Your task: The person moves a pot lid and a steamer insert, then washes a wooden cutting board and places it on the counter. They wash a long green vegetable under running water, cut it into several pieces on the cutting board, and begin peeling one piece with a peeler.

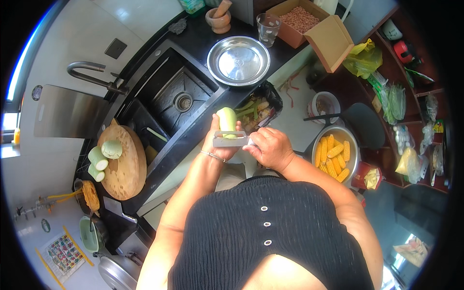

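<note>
My left hand (211,137) holds a pale green gourd (227,119) from below and the side, with its rounded end pointing away from me. Across its near part lies a wide peeler (232,140) with a metal frame. My right hand (272,148) grips the peeler's white handle (252,141). Just beyond the gourd, a black-lined bin (268,99) contains green peelings (255,108) and other scraps. Several pieces of pale green gourd (111,149) are grouped at the left side of a round wooden cutting board (127,170). The gourd's near end is partly covered by the peeler.
A black sink (170,83) lies ahead left, with a steel faucet (87,70). A shiny metal basin (238,40) stands by its far corner, near a glass (269,29) and a cardboard box (290,34) of nuts or beans. At right, a metal bowl (357,159) holds corn cobs (331,152).
</note>
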{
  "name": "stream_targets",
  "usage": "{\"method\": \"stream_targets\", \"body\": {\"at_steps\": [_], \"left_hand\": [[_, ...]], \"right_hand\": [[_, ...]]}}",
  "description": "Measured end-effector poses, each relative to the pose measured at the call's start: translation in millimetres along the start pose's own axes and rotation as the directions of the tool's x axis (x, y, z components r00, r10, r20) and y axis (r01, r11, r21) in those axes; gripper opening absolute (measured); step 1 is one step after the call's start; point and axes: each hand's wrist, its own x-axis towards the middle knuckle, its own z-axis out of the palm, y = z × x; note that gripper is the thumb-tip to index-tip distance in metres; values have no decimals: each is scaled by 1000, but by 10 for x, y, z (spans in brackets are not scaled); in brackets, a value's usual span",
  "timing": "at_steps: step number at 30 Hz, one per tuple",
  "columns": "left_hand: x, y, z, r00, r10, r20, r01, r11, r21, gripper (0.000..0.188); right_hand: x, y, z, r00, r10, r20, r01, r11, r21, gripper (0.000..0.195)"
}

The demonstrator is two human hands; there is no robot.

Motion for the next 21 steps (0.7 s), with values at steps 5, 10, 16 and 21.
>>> {"method": "stream_targets", "body": {"at_steps": [5, 10, 16, 21], "left_hand": [[-7, -2, -46, 1000, 11, -1, -11, 1000, 5, 61], [-37, -20, -51, 1000, 21, 2, -21, 1000, 0, 60], [-94, -47, -30, 999, 32, -33, -32, 999, -21, 59], [-108, -51, -38, 998, 51, -37, -52, 998, -23, 59]], "right_hand": [[-6, -42, -15, 999, -34, -4, 34, 999, -25, 26], [-3, -72, -46, 998, -59, -1, 59, 997, -42, 26], [-3, -89, -54, 997, -76, 4, 76, 996, -52, 26], [4, -98, -47, 996, -86, 0, 85, 995, -50, 26]]}}
